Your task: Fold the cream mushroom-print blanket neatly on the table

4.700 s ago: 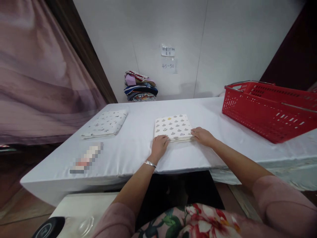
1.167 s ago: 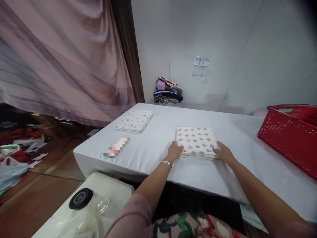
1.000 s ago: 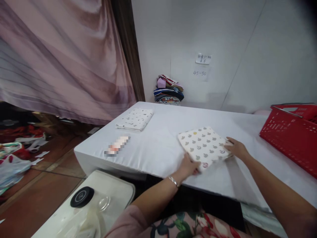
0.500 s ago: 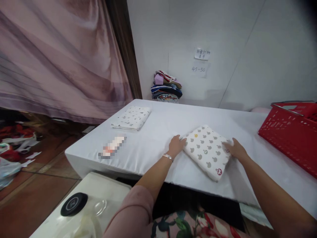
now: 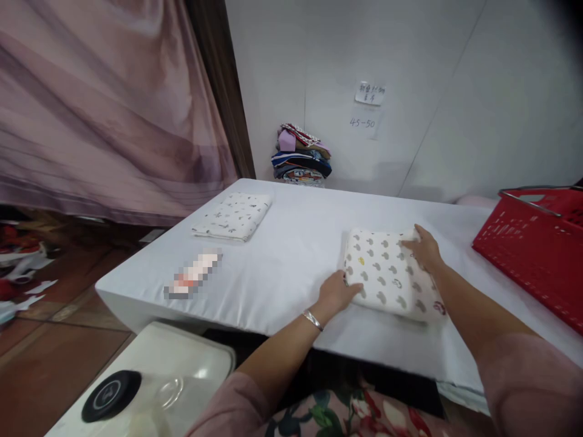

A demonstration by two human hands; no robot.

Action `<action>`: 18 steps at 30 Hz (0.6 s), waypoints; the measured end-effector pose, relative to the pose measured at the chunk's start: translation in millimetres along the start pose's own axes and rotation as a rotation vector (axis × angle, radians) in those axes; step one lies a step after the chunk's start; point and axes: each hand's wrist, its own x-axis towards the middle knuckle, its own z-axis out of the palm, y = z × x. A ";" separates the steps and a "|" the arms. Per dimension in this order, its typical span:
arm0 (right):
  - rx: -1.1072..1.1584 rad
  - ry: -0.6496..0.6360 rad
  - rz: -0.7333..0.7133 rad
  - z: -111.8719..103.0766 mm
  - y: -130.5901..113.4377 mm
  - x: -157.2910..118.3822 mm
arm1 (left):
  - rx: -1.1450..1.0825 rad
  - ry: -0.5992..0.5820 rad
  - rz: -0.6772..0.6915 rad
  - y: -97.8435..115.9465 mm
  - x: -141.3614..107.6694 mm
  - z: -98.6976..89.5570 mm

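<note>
A folded white cloth with grey mushroom-like shapes (image 5: 380, 273) lies on the white-covered table (image 5: 300, 243). My left hand (image 5: 337, 291), with a silver bracelet at the wrist, grips its near left corner, thumb on top and fingers at the edge. At its far right side, my right hand (image 5: 422, 247) holds the edge, the thumb over the top and the fingers bent around the side. Another folded white cloth with small dark prints (image 5: 234, 216) rests at the table's far left, touched by neither hand.
A blurred-out flat item (image 5: 194, 274) lies at the table's left front. On the right stands a red basket (image 5: 532, 249). Stacked fabrics (image 5: 301, 156) are by the wall behind. A pale surface with a round black object (image 5: 112, 396) is at the lower left.
The mushroom-print cloth has turned so its edges run nearly square to the table. My left hand has moved nearer me and right; my right hand has moved farther away. The view has shifted slightly.
</note>
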 end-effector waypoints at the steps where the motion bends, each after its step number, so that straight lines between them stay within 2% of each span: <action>1: -0.083 -0.004 0.006 -0.6 -5.6 4.5 | -0.016 -0.021 0.010 1.4 -5.5 3.8; 3: -0.259 -0.018 -0.040 1.9 -17.0 6.2 | -0.046 -0.024 0.025 1.5 -11.4 8.4; 5: -0.353 -0.036 -0.163 10.4 -29.3 -2.7 | -0.082 0.008 0.036 -0.7 -10.8 9.6; 7: -0.373 -0.077 -0.303 25.0 -41.2 -20.8 | -0.122 0.045 0.051 -3.0 -5.7 9.7; 9: -0.363 -0.134 -0.374 42.6 -50.5 -43.7 | -0.130 0.075 0.058 -3.4 0.5 10.8; 13: -0.374 -0.233 -0.435 66.3 -58.7 -77.5 | -0.028 0.077 0.049 -0.6 7.4 14.9; 18: -0.362 -0.266 -0.415 63.3 -70.6 -71.4 | -0.014 0.077 0.068 -2.8 4.3 17.3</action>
